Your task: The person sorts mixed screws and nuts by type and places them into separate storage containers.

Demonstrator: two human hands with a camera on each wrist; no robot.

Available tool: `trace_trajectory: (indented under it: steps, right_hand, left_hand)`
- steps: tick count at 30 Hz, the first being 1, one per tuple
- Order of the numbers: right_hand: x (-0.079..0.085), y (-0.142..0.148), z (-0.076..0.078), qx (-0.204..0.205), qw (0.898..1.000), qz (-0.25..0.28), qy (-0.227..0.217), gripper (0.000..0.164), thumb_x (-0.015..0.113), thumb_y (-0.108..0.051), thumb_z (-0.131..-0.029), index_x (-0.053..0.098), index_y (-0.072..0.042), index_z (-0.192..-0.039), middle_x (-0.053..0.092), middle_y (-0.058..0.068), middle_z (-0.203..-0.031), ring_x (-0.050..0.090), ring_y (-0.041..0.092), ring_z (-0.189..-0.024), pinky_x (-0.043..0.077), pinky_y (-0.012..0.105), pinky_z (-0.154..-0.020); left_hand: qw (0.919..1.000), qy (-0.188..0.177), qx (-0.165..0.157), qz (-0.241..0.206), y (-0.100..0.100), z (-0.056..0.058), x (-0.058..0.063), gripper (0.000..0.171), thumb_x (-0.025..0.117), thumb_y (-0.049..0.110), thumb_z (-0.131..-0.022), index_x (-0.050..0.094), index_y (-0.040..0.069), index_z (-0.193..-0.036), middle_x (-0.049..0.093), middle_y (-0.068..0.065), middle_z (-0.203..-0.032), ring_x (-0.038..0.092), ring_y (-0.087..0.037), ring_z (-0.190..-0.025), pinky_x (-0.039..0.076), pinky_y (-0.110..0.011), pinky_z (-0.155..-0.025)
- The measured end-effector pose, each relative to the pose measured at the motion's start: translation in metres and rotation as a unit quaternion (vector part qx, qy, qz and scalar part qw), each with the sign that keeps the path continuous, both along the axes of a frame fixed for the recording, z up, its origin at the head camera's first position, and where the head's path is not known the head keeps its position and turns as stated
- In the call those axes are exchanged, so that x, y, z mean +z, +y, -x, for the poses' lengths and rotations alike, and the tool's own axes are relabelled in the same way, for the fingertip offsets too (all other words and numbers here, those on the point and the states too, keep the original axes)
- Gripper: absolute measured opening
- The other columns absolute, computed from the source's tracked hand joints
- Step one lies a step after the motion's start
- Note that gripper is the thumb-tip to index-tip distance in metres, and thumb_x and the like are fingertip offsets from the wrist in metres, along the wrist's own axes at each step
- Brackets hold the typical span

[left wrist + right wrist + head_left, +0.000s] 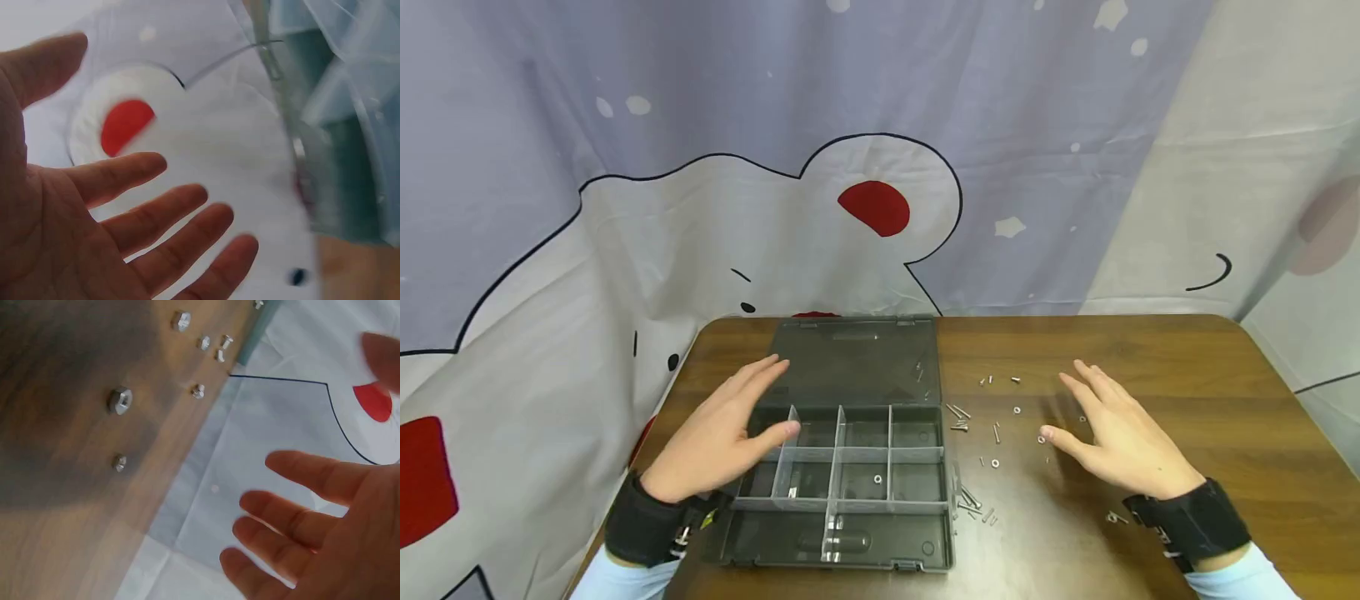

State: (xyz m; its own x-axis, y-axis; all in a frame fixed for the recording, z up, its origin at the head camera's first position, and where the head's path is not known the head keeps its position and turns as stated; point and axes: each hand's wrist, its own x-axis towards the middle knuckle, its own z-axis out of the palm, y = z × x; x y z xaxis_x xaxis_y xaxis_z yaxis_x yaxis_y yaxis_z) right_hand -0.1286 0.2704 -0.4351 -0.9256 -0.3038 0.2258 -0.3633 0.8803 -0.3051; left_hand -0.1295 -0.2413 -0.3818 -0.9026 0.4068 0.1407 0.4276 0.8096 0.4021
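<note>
In the head view, a grey see-through compartment box (917,507) lies with its lid (865,358) folded back on the table. One nut (877,479) sits in a middle compartment. My left hand (722,429) hovers over the box's left side, fingers straight, thumb apart, holding nothing. To the right of the scattered hardware, my right hand (1120,437) is held above the table with fingers extended and nothing in them. Loose screws (958,412) and nuts (996,463) lie between the box and that hand. The right wrist view shows a nut (120,400) on the wood, away from the fingers.
The brown wooden table (1225,375) has rounded back corners. Behind it hangs a patterned curtain (1030,167). More screws (970,500) lie along the box's right edge, and small hardware (1116,517) rests below my right hand, close to the wrist strap (1191,521).
</note>
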Motion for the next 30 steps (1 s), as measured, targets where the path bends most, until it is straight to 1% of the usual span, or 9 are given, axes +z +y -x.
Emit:
trace_trajectory:
  steps: [2,5,7,11,15,18,20,25,30]
  right_hand:
    - [-0.003,0.001,0.002,0.012,1.0,0.001,0.027,0.071,0.077,-0.046,-0.089,0.058,0.002,-0.139,0.052,0.025,-0.147,0.051,0.048,-0.134,0.041,0.063,-0.106]
    - [-0.009,-0.001,0.005,0.032,0.998,-0.004,0.058,0.053,0.082,-0.032,-0.086,0.068,0.002,-0.124,0.065,0.017,-0.125,0.065,0.037,-0.115,0.052,0.055,-0.096]
    - [-0.012,-0.003,0.007,0.045,0.997,-0.011,0.062,0.044,0.083,-0.026,-0.085,0.071,0.001,-0.117,0.067,0.01,-0.113,0.069,0.03,-0.103,0.055,0.049,-0.088]
    - [-0.018,-0.008,0.01,0.059,0.997,-0.029,0.047,0.03,0.084,-0.02,-0.084,0.075,-0.003,-0.106,0.067,0.003,-0.1,0.069,0.02,-0.087,0.057,0.041,-0.077]
    - [-0.023,-0.013,0.011,0.061,0.997,-0.031,0.025,0.02,0.085,-0.016,-0.082,0.076,-0.008,-0.099,0.066,0.0,-0.093,0.067,0.016,-0.079,0.055,0.039,-0.072]
    - [-0.027,-0.018,0.012,0.056,0.998,-0.032,0.011,0.017,0.085,-0.014,-0.081,0.076,-0.011,-0.095,0.065,-0.001,-0.089,0.065,0.015,-0.077,0.054,0.038,-0.071]
    - [-0.029,-0.021,0.013,0.053,0.998,-0.032,0.006,0.017,0.085,-0.011,-0.079,0.076,-0.011,-0.093,0.064,-0.002,-0.087,0.065,0.016,-0.076,0.054,0.039,-0.07]
    - [-0.032,-0.029,0.017,0.051,0.998,-0.034,0.004,0.016,0.085,-0.005,-0.076,0.075,-0.01,-0.088,0.062,-0.002,-0.081,0.062,0.016,-0.073,0.053,0.039,-0.067]
    - [-0.032,-0.032,0.022,0.041,0.999,-0.034,0.002,0.017,0.08,0.001,-0.072,0.07,-0.014,-0.076,0.06,-0.005,-0.071,0.058,0.014,-0.067,0.051,0.037,-0.062]
  left_hand:
    - [0.999,-0.029,0.012,-0.032,-0.021,0.004,-0.004,0.07,0.059,0.052,-0.101,0.035,0.024,-0.16,0.041,-0.008,-0.163,0.047,-0.035,-0.145,0.044,-0.06,-0.107]
    - [0.9939,-0.082,0.031,-0.067,-0.046,0.012,-0.019,0.06,0.053,0.048,-0.105,0.039,0.022,-0.158,0.05,-0.01,-0.155,0.058,-0.033,-0.134,0.05,-0.054,-0.099]
    - [0.9899,-0.108,0.046,-0.08,-0.058,0.014,-0.03,0.059,0.052,0.047,-0.106,0.04,0.021,-0.157,0.054,-0.012,-0.151,0.061,-0.033,-0.129,0.053,-0.051,-0.095]
    - [0.9837,-0.138,0.059,-0.099,-0.074,0.018,-0.049,0.059,0.051,0.043,-0.108,0.041,0.011,-0.156,0.057,-0.017,-0.147,0.062,-0.035,-0.126,0.055,-0.043,-0.091]
    - [0.97,-0.19,0.052,-0.142,-0.08,0.022,-0.062,0.06,0.051,0.039,-0.109,0.039,0.003,-0.154,0.053,-0.024,-0.148,0.063,-0.038,-0.123,0.058,-0.033,-0.083]
    - [0.9599,-0.22,0.048,-0.166,-0.081,0.025,-0.068,0.06,0.051,0.037,-0.109,0.037,0.001,-0.155,0.051,-0.027,-0.148,0.064,-0.039,-0.12,0.058,-0.032,-0.08]
    - [0.9564,-0.231,0.047,-0.173,-0.081,0.027,-0.071,0.06,0.052,0.036,-0.109,0.037,-0.001,-0.154,0.051,-0.029,-0.148,0.067,-0.035,-0.113,0.058,-0.033,-0.078]
    - [0.951,-0.254,0.05,-0.17,-0.086,0.028,-0.077,0.058,0.055,0.03,-0.108,0.039,-0.004,-0.153,0.053,-0.03,-0.143,0.069,-0.023,-0.097,0.059,-0.033,-0.074]
    - [0.9447,-0.271,0.044,-0.18,-0.088,0.031,-0.081,0.059,0.055,0.029,-0.108,0.038,-0.004,-0.153,0.052,-0.031,-0.141,0.067,-0.023,-0.094,0.06,-0.034,-0.072]
